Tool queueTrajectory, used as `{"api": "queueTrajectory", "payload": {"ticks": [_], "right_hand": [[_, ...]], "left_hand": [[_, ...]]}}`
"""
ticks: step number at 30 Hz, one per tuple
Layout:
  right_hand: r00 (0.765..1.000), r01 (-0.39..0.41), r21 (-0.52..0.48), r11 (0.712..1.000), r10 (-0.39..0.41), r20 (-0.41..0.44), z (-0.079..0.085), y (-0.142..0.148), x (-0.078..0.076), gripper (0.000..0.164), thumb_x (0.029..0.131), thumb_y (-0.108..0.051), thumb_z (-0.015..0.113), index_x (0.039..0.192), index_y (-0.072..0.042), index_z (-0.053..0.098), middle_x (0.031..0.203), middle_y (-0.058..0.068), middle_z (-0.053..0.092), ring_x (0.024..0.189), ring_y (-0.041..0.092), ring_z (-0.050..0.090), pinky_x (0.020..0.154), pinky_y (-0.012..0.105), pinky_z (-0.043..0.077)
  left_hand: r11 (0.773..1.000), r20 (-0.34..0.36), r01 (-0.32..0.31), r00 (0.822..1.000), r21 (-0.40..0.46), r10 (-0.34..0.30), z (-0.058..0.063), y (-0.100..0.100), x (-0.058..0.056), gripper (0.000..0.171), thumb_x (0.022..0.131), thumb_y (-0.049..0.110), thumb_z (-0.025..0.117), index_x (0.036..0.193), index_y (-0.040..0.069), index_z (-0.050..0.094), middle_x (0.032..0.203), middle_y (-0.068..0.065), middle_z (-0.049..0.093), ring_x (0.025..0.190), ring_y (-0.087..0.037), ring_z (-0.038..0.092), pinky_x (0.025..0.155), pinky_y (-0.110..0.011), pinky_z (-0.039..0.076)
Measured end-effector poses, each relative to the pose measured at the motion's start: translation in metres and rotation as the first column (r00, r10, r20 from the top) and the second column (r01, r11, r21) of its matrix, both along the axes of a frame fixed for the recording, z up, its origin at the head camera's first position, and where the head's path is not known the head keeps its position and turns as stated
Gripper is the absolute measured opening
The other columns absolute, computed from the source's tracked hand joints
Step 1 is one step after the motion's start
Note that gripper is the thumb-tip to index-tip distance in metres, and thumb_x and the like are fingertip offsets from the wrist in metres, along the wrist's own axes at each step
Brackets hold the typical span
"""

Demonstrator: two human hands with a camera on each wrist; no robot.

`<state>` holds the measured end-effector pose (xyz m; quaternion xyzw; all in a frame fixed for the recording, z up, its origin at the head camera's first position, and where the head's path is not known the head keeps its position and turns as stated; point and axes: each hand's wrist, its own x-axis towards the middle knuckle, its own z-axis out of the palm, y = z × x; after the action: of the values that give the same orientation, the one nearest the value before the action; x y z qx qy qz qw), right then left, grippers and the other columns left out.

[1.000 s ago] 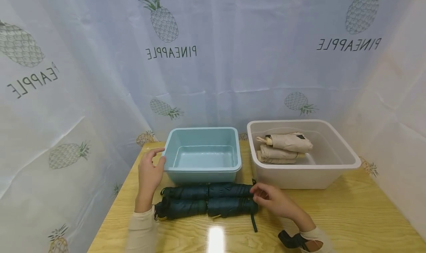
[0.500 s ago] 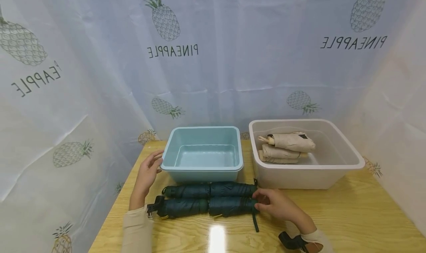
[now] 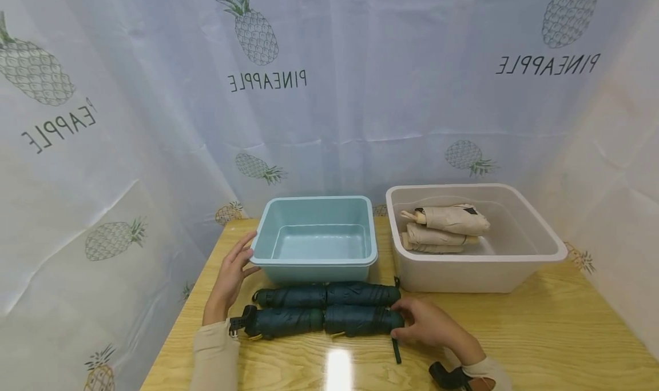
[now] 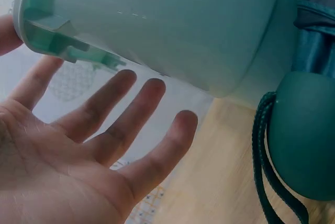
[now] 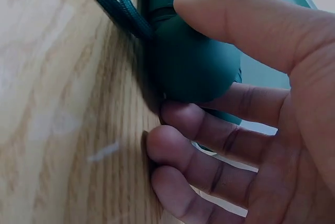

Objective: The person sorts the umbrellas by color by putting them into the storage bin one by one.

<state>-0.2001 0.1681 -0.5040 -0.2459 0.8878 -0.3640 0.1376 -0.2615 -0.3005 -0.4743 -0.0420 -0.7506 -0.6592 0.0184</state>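
Observation:
Several folded dark green umbrellas lie in two rows on the table, in front of a light blue basin [image 3: 314, 274]. My right hand [image 3: 432, 322] holds the handle end of the front right umbrella [image 3: 355, 320]. In the right wrist view, the thumb lies on its rounded green handle [image 5: 193, 62] and the fingers curl around the other side, fingertips near the wood. My left hand [image 3: 230, 276] is at the basin's left side, its thumb touching the rim. Seen from the left wrist, its fingers [image 4: 152, 166] spread fairly straight under the basin's wall.
A larger white bin [image 3: 463, 274] stands right of the basin, with several beige folded umbrellas [image 3: 453, 219] stacked in its left part. Wrist loops [image 5: 118, 4] hang from the green handles. A pineapple-print curtain [image 3: 350, 94] encloses the wooden table [image 3: 556, 334].
My left hand has moved to the basin's left side and its thumb has come to the rim. My right hand has come down and taken hold of the front right umbrella's handle end.

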Motion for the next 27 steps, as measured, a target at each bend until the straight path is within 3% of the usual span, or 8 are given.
{"api": "queueTrajectory", "payload": {"ticks": [9,13,19,23,27], "right_hand": [[1.000,-0.010,-0.004,1.000,0.010,-0.010,-0.0034,-0.0013,-0.0006,0.051,0.083,-0.038,0.083,0.118,-0.002,0.070,0.083,-0.005,0.060,0.069,0.002,0.051,0.062,0.025,0.044],[0.999,-0.028,-0.070,0.997,0.030,0.025,-0.0051,0.0007,-0.0026,0.047,0.084,-0.036,0.083,0.115,-0.004,0.068,0.078,-0.006,0.060,0.065,0.003,0.053,0.060,0.026,0.046],[0.991,-0.021,-0.193,0.981,0.047,0.129,-0.0045,0.0019,-0.0028,0.037,0.089,-0.033,0.079,0.111,-0.007,0.065,0.075,-0.003,0.062,0.059,0.005,0.055,0.055,0.028,0.050],[0.981,0.002,-0.305,0.952,0.058,0.187,-0.0018,-0.0009,-0.0024,0.035,0.093,-0.027,0.076,0.114,-0.003,0.059,0.088,0.002,0.067,0.071,0.008,0.064,0.064,0.028,0.054],[0.966,0.023,-0.436,0.899,0.092,0.241,0.0016,-0.0057,-0.0025,0.037,0.095,-0.016,0.072,0.117,0.005,0.051,0.098,0.011,0.069,0.082,0.014,0.069,0.071,0.029,0.056]], "left_hand": [[0.997,0.002,0.065,0.998,0.048,-0.065,-0.0031,-0.0020,-0.0010,0.055,0.111,0.035,0.043,0.163,0.023,0.030,0.155,-0.018,0.039,0.132,-0.019,0.055,0.102,-0.054,0.050],[0.995,0.009,0.065,0.998,0.069,-0.066,-0.0045,-0.0019,-0.0020,0.054,0.111,0.033,0.043,0.163,0.023,0.031,0.158,-0.016,0.036,0.135,-0.023,0.053,0.101,-0.052,0.051],[0.993,-0.001,0.073,0.997,0.090,-0.073,-0.0046,-0.0014,-0.0028,0.054,0.111,0.031,0.043,0.163,0.023,0.031,0.161,-0.016,0.034,0.142,-0.037,0.045,0.103,-0.062,0.047],[0.993,-0.004,0.076,0.997,0.095,-0.076,-0.0052,-0.0015,-0.0043,0.054,0.111,0.030,0.042,0.163,0.022,0.030,0.163,-0.015,0.031,0.145,-0.043,0.040,0.103,-0.064,0.046],[0.993,-0.001,0.070,0.998,0.099,-0.070,-0.0056,-0.0011,-0.0055,0.053,0.111,0.029,0.042,0.162,0.022,0.031,0.163,-0.013,0.031,0.145,-0.042,0.040,0.104,-0.065,0.045]]}}
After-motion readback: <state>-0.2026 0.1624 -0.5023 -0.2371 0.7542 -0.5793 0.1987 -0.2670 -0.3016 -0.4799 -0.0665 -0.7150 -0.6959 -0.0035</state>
